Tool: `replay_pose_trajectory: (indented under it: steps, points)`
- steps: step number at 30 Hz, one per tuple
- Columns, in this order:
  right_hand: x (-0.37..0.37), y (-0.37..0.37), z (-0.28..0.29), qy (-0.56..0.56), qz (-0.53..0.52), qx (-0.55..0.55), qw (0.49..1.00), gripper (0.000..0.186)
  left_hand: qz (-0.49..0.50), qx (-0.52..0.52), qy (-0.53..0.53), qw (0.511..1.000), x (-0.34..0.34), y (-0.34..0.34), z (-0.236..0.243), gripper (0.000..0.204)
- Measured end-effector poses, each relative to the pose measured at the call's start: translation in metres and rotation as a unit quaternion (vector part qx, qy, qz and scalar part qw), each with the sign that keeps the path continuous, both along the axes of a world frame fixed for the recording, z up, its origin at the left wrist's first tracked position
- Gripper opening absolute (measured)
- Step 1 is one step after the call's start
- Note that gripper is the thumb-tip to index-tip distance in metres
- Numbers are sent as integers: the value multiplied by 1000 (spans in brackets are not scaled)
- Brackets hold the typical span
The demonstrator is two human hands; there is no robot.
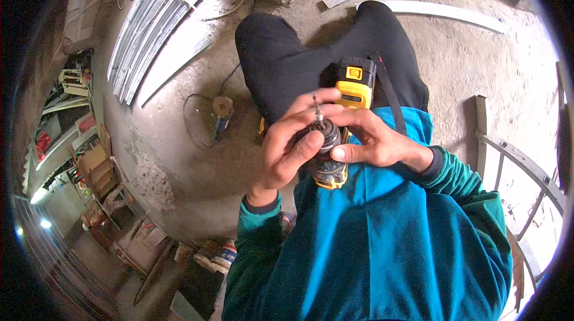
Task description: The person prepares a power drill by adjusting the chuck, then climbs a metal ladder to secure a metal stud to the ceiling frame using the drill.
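Note:
A yellow-and-black cordless drill rests against my lap and belly, its chuck turned up toward the camera. Its battery end lies over my thigh, pointing away from me. A thin drill bit sticks out of the chuck. My left hand curls round the chuck from the left, thumb on its near side. From the right, my right hand grips the drill just behind the chuck with thumb and fingers. The drill's handle is partly hidden beneath my right hand.
An angle grinder with its cord lies on the concrete floor to the left. Metal profiles are stacked at the far left, more strips at the far right. A ladder lies on the right; shelves with clutter stand left.

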State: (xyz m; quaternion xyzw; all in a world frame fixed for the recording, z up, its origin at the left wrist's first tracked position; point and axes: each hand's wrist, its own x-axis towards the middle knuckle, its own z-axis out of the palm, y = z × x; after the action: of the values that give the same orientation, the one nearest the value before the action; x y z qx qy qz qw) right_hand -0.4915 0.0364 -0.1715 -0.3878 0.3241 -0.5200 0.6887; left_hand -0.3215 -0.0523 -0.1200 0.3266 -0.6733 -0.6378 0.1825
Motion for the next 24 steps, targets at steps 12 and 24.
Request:
replay_pose_trajectory:
  steps: [12,24]
  points:
    - [2,-3,-9,-98,43,34,994,53,-50,112,97,988,10,-2,-11,39]
    - [-3,-1,-10,-82,104,29,991,47,-50,39,69,996,6,6,-8,32]
